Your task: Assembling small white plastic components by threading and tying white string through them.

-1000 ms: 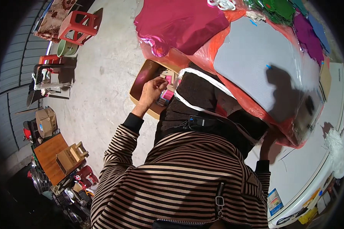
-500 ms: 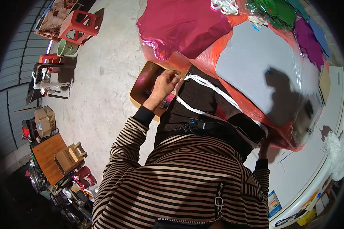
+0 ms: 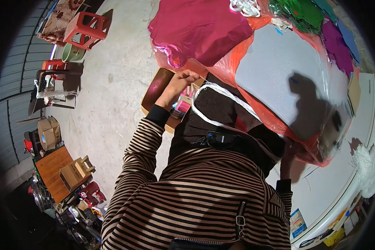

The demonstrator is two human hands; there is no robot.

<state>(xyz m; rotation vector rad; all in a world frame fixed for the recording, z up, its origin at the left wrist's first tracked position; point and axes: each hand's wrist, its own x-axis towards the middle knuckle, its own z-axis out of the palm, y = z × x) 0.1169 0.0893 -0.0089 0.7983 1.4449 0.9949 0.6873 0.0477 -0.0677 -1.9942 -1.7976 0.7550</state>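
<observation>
Across my dark trousers (image 3: pixel 214 104) lies a long loop of white string (image 3: pixel 231 96). Its left end bends beside my left hand (image 3: pixel 180 85), whose thumb and fingers are pinched on a thin strand running to that bend. Under this hand stands an open cardboard box (image 3: pixel 151 93) with small pink packets (image 3: pixel 181 105) inside. My right hand (image 3: pixel 288 160) is low at the right, in shadow by the edge of the red plastic sheet (image 3: pixel 275 118). The string's right end runs close to it, but its fingers are too dark to make out.
Stacked grey-white sheets (image 3: pixel 279 79) lie on the red plastic, with shiny magenta material (image 3: pixel 200 31) beyond. Green pieces (image 3: pixel 298 14), purple pieces (image 3: pixel 336 46) and a white string bundle (image 3: pixel 245 6) sit at the far side. A red stool (image 3: pixel 85 27) stands far left on the concrete floor.
My left hand has risen slightly up and right, drawing the thin strand, and more of the packets shows. My right hand has shifted slightly; the string loop looks a little rounder at its left end.
</observation>
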